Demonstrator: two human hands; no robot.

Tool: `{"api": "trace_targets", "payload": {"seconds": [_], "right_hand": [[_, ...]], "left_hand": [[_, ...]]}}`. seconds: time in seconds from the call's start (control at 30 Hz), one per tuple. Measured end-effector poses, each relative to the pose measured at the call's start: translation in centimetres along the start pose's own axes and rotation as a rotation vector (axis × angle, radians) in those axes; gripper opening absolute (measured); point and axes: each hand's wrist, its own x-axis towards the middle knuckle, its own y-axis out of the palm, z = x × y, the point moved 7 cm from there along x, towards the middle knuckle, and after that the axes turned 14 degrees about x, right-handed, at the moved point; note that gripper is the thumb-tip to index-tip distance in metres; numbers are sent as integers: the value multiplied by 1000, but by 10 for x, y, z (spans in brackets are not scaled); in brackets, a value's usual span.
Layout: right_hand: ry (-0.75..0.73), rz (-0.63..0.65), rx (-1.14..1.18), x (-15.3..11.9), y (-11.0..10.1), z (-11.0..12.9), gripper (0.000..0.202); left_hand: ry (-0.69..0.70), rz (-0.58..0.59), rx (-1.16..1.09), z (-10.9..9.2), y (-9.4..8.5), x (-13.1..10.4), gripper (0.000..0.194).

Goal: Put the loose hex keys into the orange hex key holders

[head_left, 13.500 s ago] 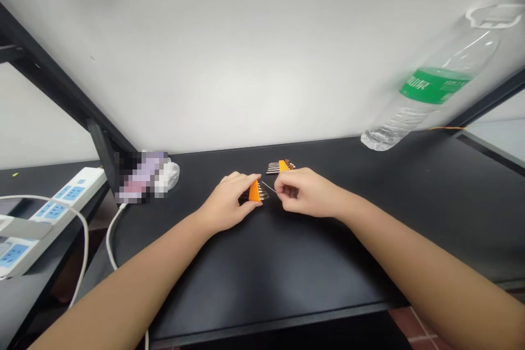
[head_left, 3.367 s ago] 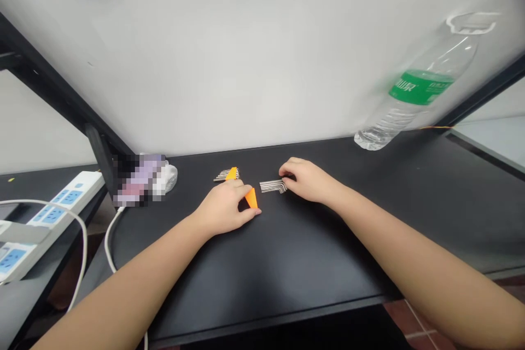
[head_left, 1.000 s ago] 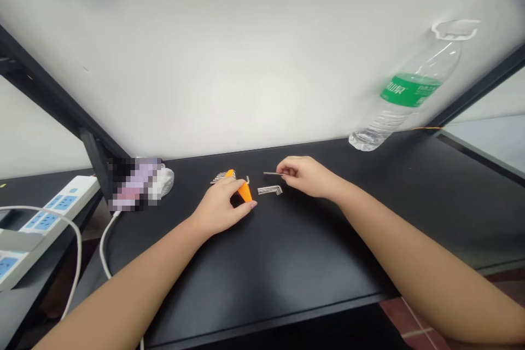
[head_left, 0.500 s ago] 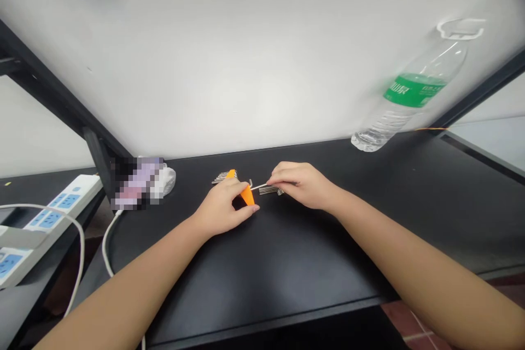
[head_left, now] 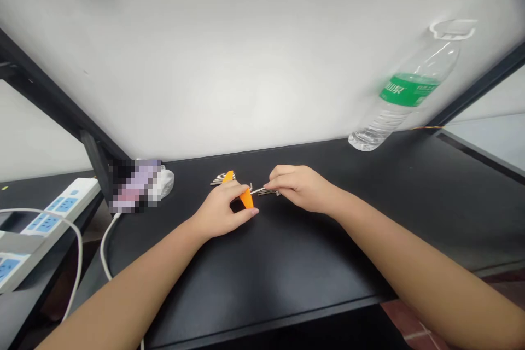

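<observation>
My left hand (head_left: 223, 208) is closed around an orange hex key holder (head_left: 246, 198), thumb at its near end and fingers over its top. Several metal hex keys (head_left: 218, 181) stick out of the holder's far left side. Between thumb and fingers of my right hand (head_left: 297, 187) is a single silver hex key (head_left: 258, 190), its other end at the holder's right side. Whether that end sits inside a slot I cannot tell. More loose hex keys (head_left: 270, 192) lie on the black table (head_left: 266, 268), partly hidden beneath my right fingers.
A large clear water bottle (head_left: 404, 90) with a green label leans against the wall at the back right. At the left are a blurred-out item (head_left: 135, 186), a white crumpled thing (head_left: 165, 183), a white cable (head_left: 104, 254) and a power strip (head_left: 53, 219). A dark frame bar (head_left: 49, 93) slants above them.
The view has shifted slightly. My right hand sits a little lower, and the hex key in it is still at the orange holder. My left hand keeps its hold.
</observation>
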Motion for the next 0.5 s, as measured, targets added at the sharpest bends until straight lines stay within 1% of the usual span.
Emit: {"api": "trace_targets", "payload": {"seconds": [0.13, 0.23, 0.33, 0.4, 0.47, 0.5], "right_hand": [[-2, 8, -45, 2, 12, 4, 30], [40, 60, -13, 4, 28, 3, 27], [76, 111, 39, 8, 41, 7, 26], [69, 105, 29, 12, 45, 18, 24], [34, 65, -4, 15, 47, 36, 20], [7, 56, 15, 15, 48, 47, 18]], "left_hand": [[22, 22, 0, -3, 1, 0, 27], [35, 56, -3, -5, 3, -1, 28], [33, 61, -5, -6, 3, -1, 27], [25, 54, -2, -5, 3, -1, 23], [22, 52, 3, -4, 3, 0, 18], [24, 58, 8, -4, 4, 1, 17]]}}
